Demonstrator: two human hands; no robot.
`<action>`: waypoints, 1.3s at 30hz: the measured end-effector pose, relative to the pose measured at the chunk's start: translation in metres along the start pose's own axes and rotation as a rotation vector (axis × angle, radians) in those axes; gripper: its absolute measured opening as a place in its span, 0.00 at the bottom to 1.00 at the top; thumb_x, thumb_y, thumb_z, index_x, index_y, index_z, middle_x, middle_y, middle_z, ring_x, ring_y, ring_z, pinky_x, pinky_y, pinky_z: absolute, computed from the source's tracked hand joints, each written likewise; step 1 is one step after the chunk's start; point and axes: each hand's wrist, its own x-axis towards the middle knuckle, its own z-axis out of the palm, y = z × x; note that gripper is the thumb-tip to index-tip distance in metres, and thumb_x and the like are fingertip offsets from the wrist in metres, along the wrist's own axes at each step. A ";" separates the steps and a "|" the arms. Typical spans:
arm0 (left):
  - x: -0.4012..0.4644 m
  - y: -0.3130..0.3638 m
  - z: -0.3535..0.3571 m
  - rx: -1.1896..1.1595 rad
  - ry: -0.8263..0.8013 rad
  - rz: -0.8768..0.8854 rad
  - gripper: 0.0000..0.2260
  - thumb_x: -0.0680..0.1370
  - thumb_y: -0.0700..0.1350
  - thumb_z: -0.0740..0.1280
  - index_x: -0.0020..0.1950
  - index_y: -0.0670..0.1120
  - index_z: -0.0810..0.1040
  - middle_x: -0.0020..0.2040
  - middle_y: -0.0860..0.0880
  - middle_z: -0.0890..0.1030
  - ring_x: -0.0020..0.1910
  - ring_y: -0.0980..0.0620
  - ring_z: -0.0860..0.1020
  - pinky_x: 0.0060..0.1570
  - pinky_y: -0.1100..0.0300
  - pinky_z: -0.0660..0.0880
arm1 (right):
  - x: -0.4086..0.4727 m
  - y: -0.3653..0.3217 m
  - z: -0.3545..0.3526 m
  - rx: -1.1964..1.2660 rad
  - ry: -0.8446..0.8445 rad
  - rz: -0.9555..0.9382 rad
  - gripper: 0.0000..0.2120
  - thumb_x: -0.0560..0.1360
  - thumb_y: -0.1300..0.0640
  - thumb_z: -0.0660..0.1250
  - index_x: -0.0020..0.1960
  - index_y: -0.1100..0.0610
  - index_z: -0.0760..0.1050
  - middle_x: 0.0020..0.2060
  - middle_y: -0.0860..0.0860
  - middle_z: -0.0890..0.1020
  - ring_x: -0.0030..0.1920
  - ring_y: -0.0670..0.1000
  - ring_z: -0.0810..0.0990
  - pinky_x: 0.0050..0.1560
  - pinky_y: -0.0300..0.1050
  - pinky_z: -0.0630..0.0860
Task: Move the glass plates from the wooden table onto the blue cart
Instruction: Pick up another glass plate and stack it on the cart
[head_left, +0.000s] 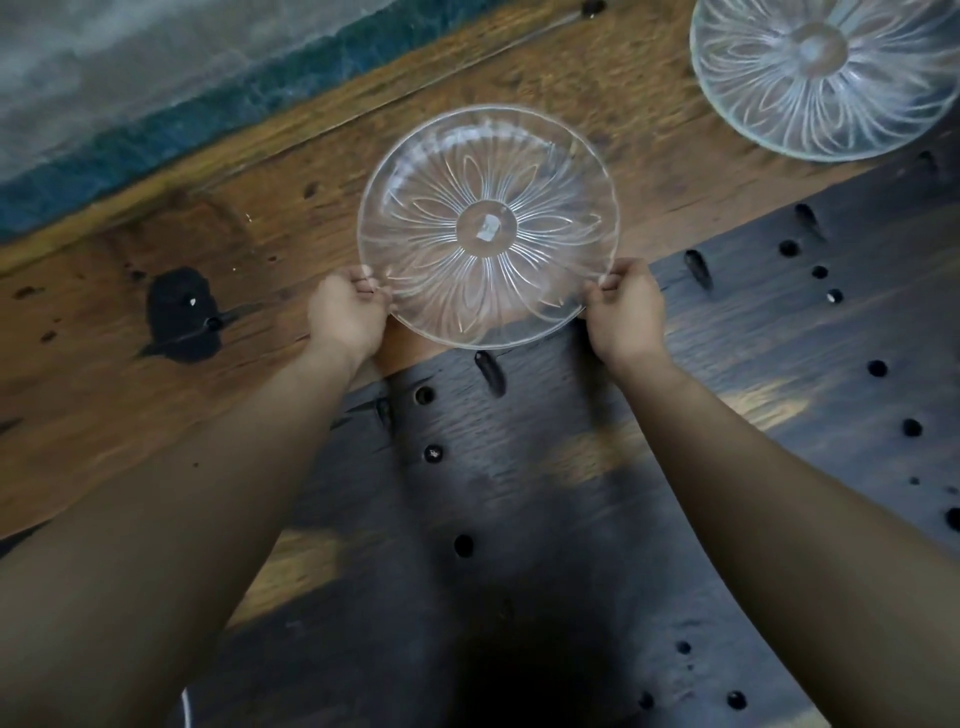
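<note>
Looking down from the head camera, the view takes in a heavy wooden desk made of two contrasting parts. The far part is warm brown timber with strong grain, dark knots and a black patch with a small pale fleck in it. The near part is almost black, dotted with round holes and a few elongated slots, and carries pale patches of reflected light. The two tones meet along a diagonal line running from lower left to upper right. Beyond the desk's far edge lies a blue-green band, and past it a blurred grey surface whose nature is unclear.

A clear glass plate with a pressed flower pattern radiating from its round centre is gripped at its near rim by both hands, over the seam between the brown and black wood; whether it touches the wood or is lifted cannot be told. The left hand pinches the rim at the lower left, its fingers clenched on the edge. The right hand grasps the lower right of the rim in the same way. Both bare forearms reach in from the bottom corners.

A second glass plate of the same pattern rests on the brown wood at the upper right, well apart from the held one and partly cut off by the frame.
</note>
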 end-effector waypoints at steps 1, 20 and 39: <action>-0.004 -0.001 -0.005 0.012 0.001 0.007 0.11 0.77 0.38 0.68 0.59 0.40 0.77 0.42 0.49 0.80 0.49 0.45 0.83 0.61 0.51 0.78 | -0.004 -0.002 -0.002 0.003 -0.002 -0.011 0.14 0.76 0.58 0.65 0.59 0.62 0.72 0.54 0.60 0.80 0.56 0.59 0.78 0.62 0.53 0.72; -0.138 -0.089 -0.202 0.031 0.339 0.035 0.02 0.77 0.40 0.67 0.49 0.45 0.76 0.33 0.57 0.75 0.41 0.55 0.77 0.53 0.72 0.70 | -0.178 -0.105 0.037 -0.044 -0.123 -0.384 0.10 0.76 0.60 0.65 0.54 0.66 0.73 0.52 0.62 0.80 0.54 0.61 0.78 0.53 0.46 0.70; -0.369 -0.321 -0.471 -0.101 0.730 -0.140 0.08 0.77 0.42 0.69 0.55 0.41 0.79 0.38 0.51 0.80 0.45 0.53 0.79 0.56 0.64 0.69 | -0.523 -0.193 0.168 -0.047 -0.426 -0.751 0.13 0.77 0.58 0.65 0.59 0.63 0.72 0.55 0.60 0.79 0.56 0.59 0.77 0.57 0.46 0.71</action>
